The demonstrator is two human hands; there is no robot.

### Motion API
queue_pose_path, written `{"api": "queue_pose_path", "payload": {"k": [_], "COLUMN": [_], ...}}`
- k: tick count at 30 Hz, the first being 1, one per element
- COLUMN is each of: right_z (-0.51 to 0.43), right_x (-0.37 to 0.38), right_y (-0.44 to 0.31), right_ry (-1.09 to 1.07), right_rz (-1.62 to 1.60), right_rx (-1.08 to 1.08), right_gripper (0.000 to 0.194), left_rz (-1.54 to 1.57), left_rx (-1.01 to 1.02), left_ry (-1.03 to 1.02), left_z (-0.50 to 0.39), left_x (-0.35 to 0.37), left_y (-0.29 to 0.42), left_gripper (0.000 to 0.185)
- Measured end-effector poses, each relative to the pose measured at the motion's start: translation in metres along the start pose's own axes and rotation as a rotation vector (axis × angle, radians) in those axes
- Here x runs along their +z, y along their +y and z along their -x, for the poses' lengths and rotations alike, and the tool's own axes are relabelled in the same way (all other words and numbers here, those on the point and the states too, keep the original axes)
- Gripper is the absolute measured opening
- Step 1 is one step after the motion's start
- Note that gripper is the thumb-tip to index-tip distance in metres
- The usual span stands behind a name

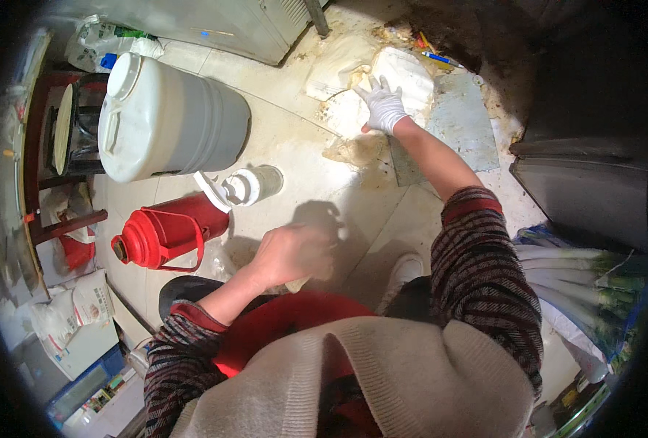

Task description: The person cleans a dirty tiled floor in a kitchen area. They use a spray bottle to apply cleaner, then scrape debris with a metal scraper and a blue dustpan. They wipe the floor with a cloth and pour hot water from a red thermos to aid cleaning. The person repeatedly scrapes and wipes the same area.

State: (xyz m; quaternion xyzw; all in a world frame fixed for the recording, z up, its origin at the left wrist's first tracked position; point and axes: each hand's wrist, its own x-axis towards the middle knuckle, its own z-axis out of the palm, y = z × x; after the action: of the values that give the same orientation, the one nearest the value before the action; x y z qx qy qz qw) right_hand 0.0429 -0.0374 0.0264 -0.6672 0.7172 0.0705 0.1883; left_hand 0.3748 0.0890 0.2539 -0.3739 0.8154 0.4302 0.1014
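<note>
My right hand (383, 105), in a thin white glove, lies with fingers spread on a white sheet or bag (406, 76) on the soiled floor. A flat grey board (463, 123) lies beside it. My left hand (296, 252) is bare and blurred, raised over the floor near my knees with its fingers curled; a small pale thing (297, 283) shows just below it, and whether the hand holds it cannot be told. To the left stand a red thermos flask (176, 224) and a white pump bottle (258, 185).
A large white plastic drum (176, 120) stands at the upper left, near a stool (64, 128). A metal cabinet (236, 27) is at the top. Bagged leeks (570, 268) lie at the right by a dark cabinet (587, 191). A blue pen (439, 58) lies beyond the board.
</note>
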Motion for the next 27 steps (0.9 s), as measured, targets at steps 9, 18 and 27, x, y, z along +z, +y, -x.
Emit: {"api": "queue_pose_path", "payload": {"k": [9,18,27], "right_z": [-0.041,0.005,0.003], "right_x": [0.034,-0.119,-0.076], "right_y": [0.041,0.096,0.031], "right_ry": [0.367,0.924,0.189], "right_rz": [-0.042,-0.422,-0.085], "right_rx": [-0.007,-0.006,-0.14], "right_gripper": [0.019,0.029,0.106], "left_rz": [-0.008,-0.017,-0.08], "left_rx": [0.029,0.046,0.045], "left_ry": [0.028,0.041,0.032], "left_z": [0.003,0.008,0.005], "left_x": [-0.005,-0.009,0.0], "left_y": [0.006,0.008,0.003], "left_gripper": [0.036,0.035,0.035]}}
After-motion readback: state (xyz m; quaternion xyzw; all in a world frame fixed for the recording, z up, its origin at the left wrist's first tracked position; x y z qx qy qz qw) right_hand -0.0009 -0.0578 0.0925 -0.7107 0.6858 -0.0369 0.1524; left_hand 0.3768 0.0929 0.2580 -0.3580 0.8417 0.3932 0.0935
